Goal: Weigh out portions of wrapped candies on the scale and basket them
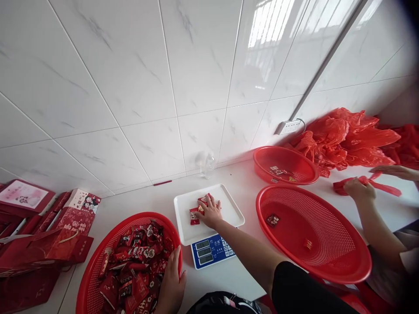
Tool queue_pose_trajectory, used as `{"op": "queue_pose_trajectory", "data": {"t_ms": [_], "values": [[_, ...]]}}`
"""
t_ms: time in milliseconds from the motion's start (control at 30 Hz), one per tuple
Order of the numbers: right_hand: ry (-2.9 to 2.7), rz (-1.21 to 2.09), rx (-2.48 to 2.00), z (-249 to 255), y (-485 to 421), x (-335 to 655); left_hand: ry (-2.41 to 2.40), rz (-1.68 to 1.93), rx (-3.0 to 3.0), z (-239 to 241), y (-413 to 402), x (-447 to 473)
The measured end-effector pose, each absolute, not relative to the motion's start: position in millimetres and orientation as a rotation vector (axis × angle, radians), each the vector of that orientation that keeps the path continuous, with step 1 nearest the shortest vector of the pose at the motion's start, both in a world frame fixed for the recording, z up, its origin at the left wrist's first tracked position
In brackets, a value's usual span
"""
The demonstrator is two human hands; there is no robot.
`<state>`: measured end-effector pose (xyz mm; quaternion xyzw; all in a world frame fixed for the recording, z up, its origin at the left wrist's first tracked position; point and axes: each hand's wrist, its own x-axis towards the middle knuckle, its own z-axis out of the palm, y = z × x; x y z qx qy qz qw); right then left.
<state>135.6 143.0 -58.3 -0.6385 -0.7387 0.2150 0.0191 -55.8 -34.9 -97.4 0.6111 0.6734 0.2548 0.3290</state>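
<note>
My right hand rests on the white tray of a blue-faced scale, fingers spread over a few red wrapped candies. My left hand lies in a red mesh basket heaped with red and dark wrapped candies, fingers curled into the pile at its right rim; what they hold is hidden.
Two more red baskets, a large one and a smaller one, hold a few candies each. Another person's hands handle a red plastic bag at right; red bags are piled behind. Red gift boxes stand left. A clear bottle stands by the tiled wall.
</note>
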Motion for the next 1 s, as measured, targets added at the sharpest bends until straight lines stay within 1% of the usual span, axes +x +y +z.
{"op": "queue_pose_trajectory", "data": {"t_ms": [200, 467, 733, 833, 1000], "values": [[-2.176, 0.733, -2.094, -58.7, 145.4, 125.9, 1.761, 0.632, 1.595, -94.5, -34.2, -55.4], [-2.311, 0.696, -2.066, -65.1, 147.6, 121.2, 1.769, 0.626, 1.605, -96.1, -34.6, -55.4], [-2.245, 0.421, -1.811, -74.4, 140.4, 121.2, 1.756, 0.688, 1.674, -118.3, -35.2, -61.7], [-2.243, 0.357, -1.742, -74.7, 137.9, 121.0, 1.76, 0.681, 1.663, -119.3, -34.4, -62.0], [-2.208, 0.482, -1.751, -70.6, 142.5, 123.3, 1.787, 0.662, 1.636, -110.3, -33.6, -58.4]]}}
